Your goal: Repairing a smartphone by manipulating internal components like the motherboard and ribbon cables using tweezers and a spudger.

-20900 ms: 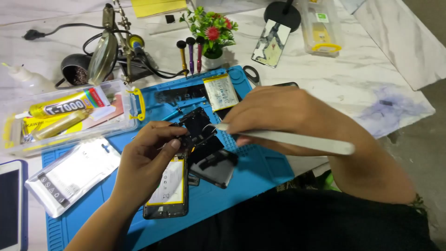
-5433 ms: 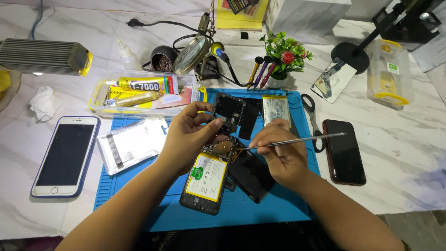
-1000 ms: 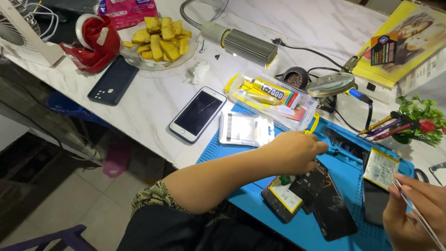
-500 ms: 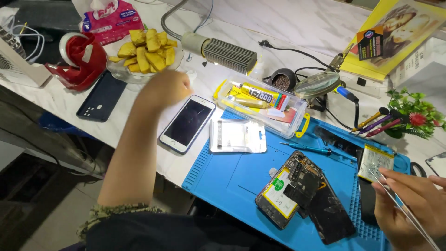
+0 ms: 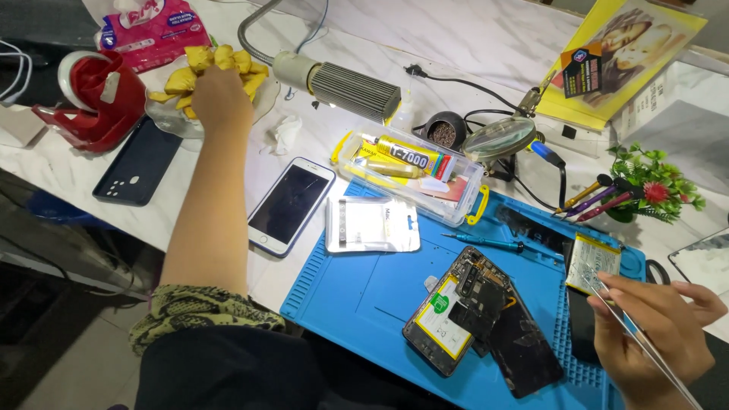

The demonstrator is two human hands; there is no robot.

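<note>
My left hand [image 5: 218, 93] reaches far left across the white table into a glass bowl [image 5: 165, 116] of yellow snack pieces [image 5: 199, 61], its fingers closed among them. My right hand [image 5: 654, 335] stays at the lower right over the blue work mat [image 5: 363, 287], gripping metal tweezers [image 5: 636, 334] that point up-left. An opened phone [image 5: 456, 308] with its battery exposed lies on the mat beside a detached dark screen panel [image 5: 522, 352]. A loose battery [image 5: 592, 262] lies just above my right hand.
A white phone [image 5: 292, 204], a plastic packet [image 5: 371, 225] and a clear box of glue tubes [image 5: 414, 171] lie near the mat's left end. A dark phone case [image 5: 138, 162], a red tape dispenser [image 5: 99, 100], a magnifier [image 5: 501, 137] and a small plant [image 5: 653, 188] stand around.
My left hand has left the opened phone and stretched out left past the white phone into the snack bowl. My right hand keeps the tweezers near the mat's right end.
</note>
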